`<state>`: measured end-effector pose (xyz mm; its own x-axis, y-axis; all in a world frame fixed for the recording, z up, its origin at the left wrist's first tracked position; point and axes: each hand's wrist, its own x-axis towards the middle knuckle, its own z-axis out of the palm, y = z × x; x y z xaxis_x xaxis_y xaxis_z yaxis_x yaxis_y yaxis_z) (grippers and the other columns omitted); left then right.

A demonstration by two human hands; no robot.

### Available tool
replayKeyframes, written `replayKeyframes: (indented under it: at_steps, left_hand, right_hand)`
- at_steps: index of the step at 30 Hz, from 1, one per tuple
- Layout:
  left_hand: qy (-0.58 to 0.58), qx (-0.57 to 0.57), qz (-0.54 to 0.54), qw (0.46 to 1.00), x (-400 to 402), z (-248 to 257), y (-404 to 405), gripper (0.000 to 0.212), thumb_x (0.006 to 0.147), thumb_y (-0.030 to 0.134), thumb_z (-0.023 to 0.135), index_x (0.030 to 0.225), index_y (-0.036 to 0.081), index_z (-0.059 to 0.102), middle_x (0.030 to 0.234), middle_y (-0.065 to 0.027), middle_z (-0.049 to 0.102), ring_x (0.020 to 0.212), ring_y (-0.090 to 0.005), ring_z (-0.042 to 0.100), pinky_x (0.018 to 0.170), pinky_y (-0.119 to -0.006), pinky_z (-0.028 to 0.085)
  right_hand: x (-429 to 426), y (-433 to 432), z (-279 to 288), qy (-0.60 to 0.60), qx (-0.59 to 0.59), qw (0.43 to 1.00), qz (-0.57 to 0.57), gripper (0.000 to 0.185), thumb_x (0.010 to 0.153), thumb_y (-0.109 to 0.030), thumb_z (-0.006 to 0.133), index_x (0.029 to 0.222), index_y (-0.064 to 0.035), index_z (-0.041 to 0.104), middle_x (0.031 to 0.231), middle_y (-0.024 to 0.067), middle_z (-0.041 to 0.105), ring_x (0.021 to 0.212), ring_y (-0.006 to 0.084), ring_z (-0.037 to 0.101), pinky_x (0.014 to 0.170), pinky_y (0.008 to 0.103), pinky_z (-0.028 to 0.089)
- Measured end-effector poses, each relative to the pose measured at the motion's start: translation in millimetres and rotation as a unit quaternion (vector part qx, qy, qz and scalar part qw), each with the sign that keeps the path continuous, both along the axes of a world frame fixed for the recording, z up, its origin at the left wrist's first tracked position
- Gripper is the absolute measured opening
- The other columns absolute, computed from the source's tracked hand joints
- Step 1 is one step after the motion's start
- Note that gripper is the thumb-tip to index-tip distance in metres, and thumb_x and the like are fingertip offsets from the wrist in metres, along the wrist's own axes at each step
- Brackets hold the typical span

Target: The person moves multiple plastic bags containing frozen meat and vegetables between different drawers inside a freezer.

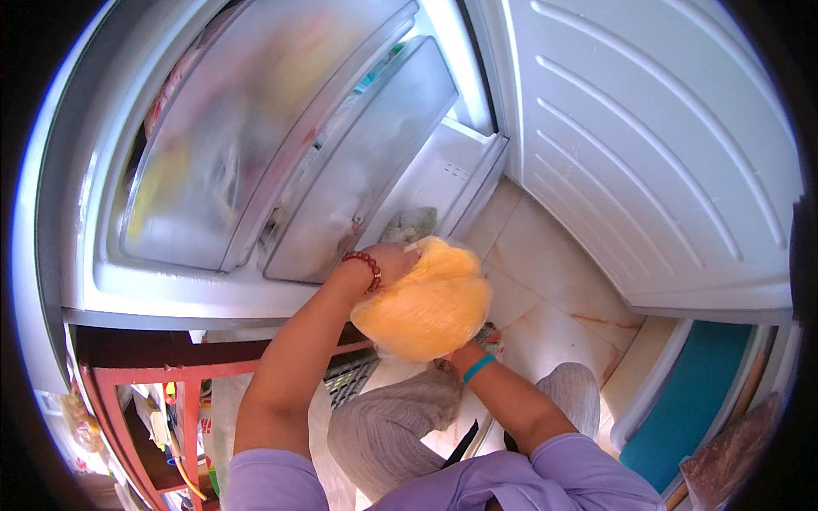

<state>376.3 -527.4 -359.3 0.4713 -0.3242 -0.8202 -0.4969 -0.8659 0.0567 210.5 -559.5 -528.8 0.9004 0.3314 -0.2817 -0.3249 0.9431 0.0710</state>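
A bulky orange-yellow bundle (425, 306), seemingly in clear plastic, is held between my two hands in front of an open freezer. My left hand (395, 260), with a red bead bracelet at the wrist, grips the upper left edge of the bundle. From below, my right hand (452, 359) holds the lower edge; the bundle hides most of its fingers. Just beyond my left hand is the freezer's lowest drawer (441, 160), pulled out. A clear bag with greyish-green contents (412, 225) lies in it.
Two frosted drawers, the upper (255, 128) and the middle (364, 172), hold bagged items. The freezer door (639, 147) stands wide open at right. A red wooden shelf (185, 370) with assorted things is at left. A teal-topped object (690, 389) stands at lower right on the tiled floor (549, 281).
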Motion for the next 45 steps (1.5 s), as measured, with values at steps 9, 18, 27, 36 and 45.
replayKeyframes:
  at_steps: [9,18,27,36,45]
  left_hand:
    - [-0.197,-0.084,0.086,0.973,-36,14,15,0.053,0.083,0.045,0.034,0.097,-0.003,0.051,0.098,-0.0233,0.053,0.091,-0.0347,0.051,0.080,-0.039,0.039]
    - [-0.167,-0.089,0.105,0.976,-27,17,16,0.047,0.084,0.042,0.036,0.090,-0.001,0.054,0.085,-0.0206,0.056,0.085,-0.0353,0.053,0.077,-0.040,0.040]
    - [-0.215,-0.198,0.175,0.940,-48,13,32,0.043,0.085,0.037,0.034,0.090,-0.001,0.054,0.089,-0.0197,0.056,0.084,-0.0332,0.053,0.075,-0.039,0.041]
    - [-0.203,-0.267,0.409,0.849,-58,-16,69,0.047,0.084,0.037,0.037,0.091,-0.006,0.053,0.092,-0.0220,0.055,0.091,-0.0343,0.051,0.080,-0.038,0.039]
    - [-0.151,-0.187,0.308,0.921,-20,-16,59,0.059,0.076,0.052,0.040,0.079,-0.005,0.056,0.081,-0.0223,0.057,0.074,-0.0308,0.056,0.071,-0.034,0.042]
  right_hand:
    - [5,13,14,0.020,0.039,0.998,-0.043,0.040,0.087,-0.034,0.035,0.119,-0.0101,0.039,0.120,0.0089,0.045,0.104,0.0245,0.047,0.086,0.0426,0.040]
    - [7,25,26,0.032,0.033,0.999,-0.029,0.041,0.087,-0.034,0.034,0.120,-0.0101,0.038,0.120,0.0091,0.044,0.105,0.0247,0.046,0.086,0.0420,0.040]
    - [14,-3,9,0.014,0.031,0.999,-0.032,0.041,0.088,-0.034,0.034,0.120,-0.0100,0.037,0.121,0.0093,0.043,0.105,0.0249,0.046,0.087,0.0415,0.039]
    - [14,-13,8,0.003,0.020,1.000,-0.020,0.041,0.088,-0.034,0.033,0.121,-0.0100,0.036,0.121,0.0095,0.043,0.106,0.0251,0.045,0.088,0.0410,0.039]
    - [17,-19,14,-0.015,0.011,1.000,-0.017,0.041,0.088,-0.034,0.033,0.121,-0.0100,0.035,0.122,0.0097,0.042,0.106,0.0254,0.045,0.089,0.0404,0.038]
